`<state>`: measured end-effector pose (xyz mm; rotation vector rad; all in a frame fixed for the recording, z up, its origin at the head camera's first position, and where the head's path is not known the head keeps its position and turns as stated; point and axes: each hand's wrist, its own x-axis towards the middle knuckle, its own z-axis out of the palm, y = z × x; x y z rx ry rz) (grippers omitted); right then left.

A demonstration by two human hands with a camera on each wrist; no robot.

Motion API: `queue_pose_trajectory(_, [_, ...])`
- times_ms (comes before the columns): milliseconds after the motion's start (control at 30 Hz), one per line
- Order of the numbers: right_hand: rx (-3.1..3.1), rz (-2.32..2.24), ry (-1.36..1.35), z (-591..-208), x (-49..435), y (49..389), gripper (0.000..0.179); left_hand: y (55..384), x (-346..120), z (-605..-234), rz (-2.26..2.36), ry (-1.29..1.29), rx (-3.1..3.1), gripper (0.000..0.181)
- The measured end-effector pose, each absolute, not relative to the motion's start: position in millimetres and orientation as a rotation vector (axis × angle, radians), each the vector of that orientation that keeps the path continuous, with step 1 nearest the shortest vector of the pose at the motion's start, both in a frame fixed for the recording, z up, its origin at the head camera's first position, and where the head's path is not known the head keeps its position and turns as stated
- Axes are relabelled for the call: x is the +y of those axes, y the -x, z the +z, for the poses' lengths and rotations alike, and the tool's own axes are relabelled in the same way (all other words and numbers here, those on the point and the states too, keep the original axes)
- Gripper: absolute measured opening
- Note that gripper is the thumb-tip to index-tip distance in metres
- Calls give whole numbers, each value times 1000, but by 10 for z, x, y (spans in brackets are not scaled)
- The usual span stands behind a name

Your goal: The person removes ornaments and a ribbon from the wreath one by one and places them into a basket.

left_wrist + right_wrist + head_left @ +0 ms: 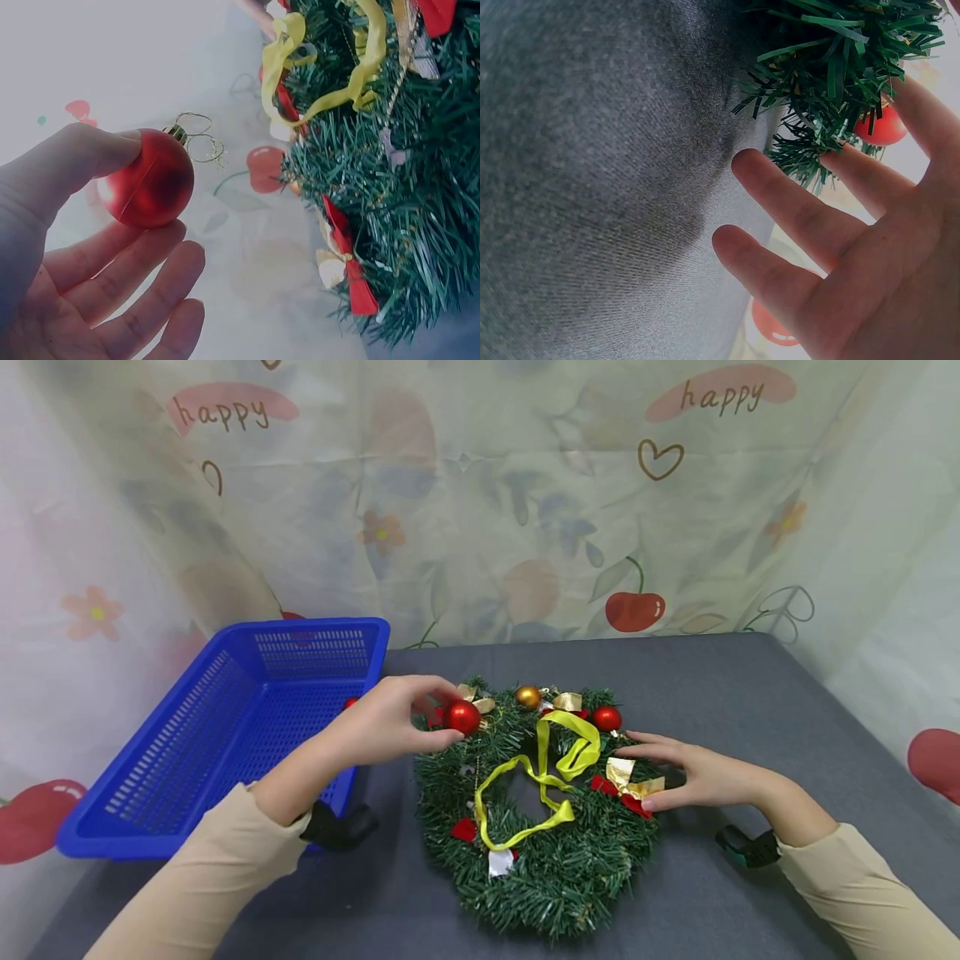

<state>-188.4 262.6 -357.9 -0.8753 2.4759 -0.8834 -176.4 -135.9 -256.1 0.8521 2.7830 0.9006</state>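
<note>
My left hand (386, 718) pinches a shiny red Christmas bauble (462, 717) between thumb and fingers, over the wreath's upper left. In the left wrist view the bauble (154, 180) has a gold cap with a thin gold loop of thread. A green wreath (555, 885) lies flat on the table, dressed with red and gold bows (633, 789), a gold bauble (528, 697) and a red bauble (607, 718). A loose yellow ribbon (487, 810) trails across its middle. My right hand (701, 772), fingers spread, is at the wreath's right edge, fingertips by the greenery (832, 82).
A blue plastic basket (202, 693) stands at the left, with a bit of something red (350, 702) showing near my left wrist. A dark grey cloth (720, 685) covers the table. Behind hangs a printed curtain (480, 510).
</note>
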Motion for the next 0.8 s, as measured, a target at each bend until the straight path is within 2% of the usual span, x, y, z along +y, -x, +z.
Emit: queue_pose_trajectory(800, [2475, -889, 885, -3626, 2648, 1897, 60, 1945, -1773, -2556, 1011, -603, 2875, 38])
